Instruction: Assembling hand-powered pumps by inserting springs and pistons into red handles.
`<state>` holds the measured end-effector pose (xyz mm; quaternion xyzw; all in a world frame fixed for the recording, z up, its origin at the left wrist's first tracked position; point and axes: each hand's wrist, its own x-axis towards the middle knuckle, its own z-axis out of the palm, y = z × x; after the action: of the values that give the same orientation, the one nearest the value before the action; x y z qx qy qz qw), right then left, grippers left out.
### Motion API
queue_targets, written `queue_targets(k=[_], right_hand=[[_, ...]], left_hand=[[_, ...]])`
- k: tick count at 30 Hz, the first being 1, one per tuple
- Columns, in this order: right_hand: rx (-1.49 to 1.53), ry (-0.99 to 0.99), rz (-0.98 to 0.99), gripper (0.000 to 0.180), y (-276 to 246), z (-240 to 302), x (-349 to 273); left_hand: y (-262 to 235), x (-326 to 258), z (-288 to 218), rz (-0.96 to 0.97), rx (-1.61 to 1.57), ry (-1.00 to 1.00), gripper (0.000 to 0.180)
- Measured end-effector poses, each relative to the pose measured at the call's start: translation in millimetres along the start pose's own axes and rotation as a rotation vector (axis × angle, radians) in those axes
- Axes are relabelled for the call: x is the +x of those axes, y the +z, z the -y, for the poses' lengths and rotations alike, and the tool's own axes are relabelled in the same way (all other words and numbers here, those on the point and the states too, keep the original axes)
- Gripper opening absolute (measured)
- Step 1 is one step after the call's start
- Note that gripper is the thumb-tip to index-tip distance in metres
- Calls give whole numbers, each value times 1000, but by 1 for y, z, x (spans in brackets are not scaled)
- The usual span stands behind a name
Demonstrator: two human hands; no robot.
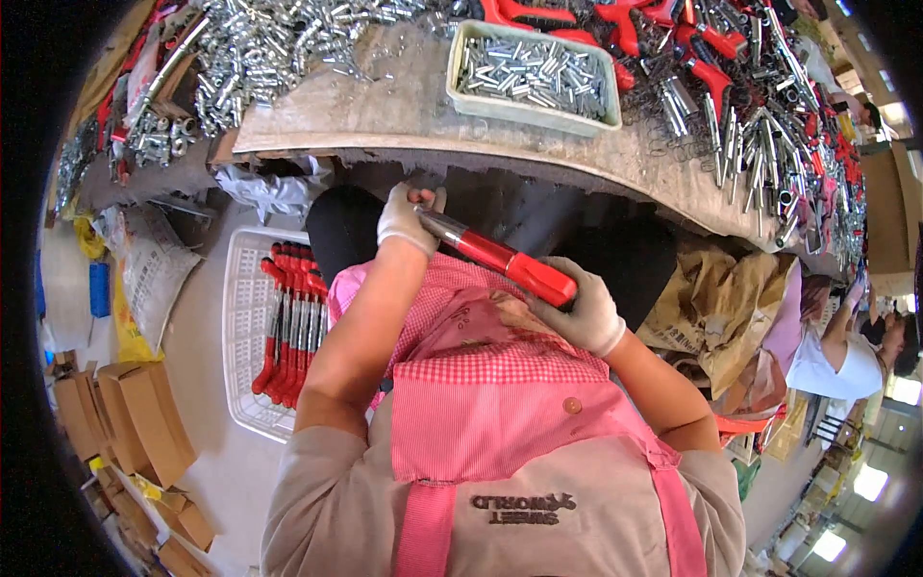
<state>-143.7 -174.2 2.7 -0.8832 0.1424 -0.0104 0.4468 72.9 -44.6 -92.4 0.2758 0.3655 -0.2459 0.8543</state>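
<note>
Across my lap lies a red-handled tool with a metal shaft point(490, 252), held slantwise just below the table's near edge. My left hand point(408, 219), in a white glove, is closed round its metal end, with bare fingertips curled over. At the other end, my right hand point(588, 313), also gloved, wraps the thick red grip. Its fingers are partly hidden by the grip. To the left on the floor, a white plastic crate point(234, 332) holds several similar red and metal tools point(296, 322).
On the table point(375, 120) stands a pale tray point(538, 113) of short metal pins. Heaps of metal fittings point(260, 58) and red handles point(711, 72) flank it. Brown paper sacking point(726, 308) lies to my right, cardboard boxes point(144, 423) to my left. Another person point(841, 361) sits at far right.
</note>
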Motion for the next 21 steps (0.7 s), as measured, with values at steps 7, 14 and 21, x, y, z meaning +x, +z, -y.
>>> queue_targets(k=[7,14,21], right_hand=[[-652,112,363,49,32,-70,0],[-755,70,525,30,58,-97,1],[-793,68,539,27,60,-97,23]], left_hand=[[-134,103,162,-58,967,-382,19],[-182,136,206,33,1810,-765,27],[-163,136,180,728,2746,-603,27]])
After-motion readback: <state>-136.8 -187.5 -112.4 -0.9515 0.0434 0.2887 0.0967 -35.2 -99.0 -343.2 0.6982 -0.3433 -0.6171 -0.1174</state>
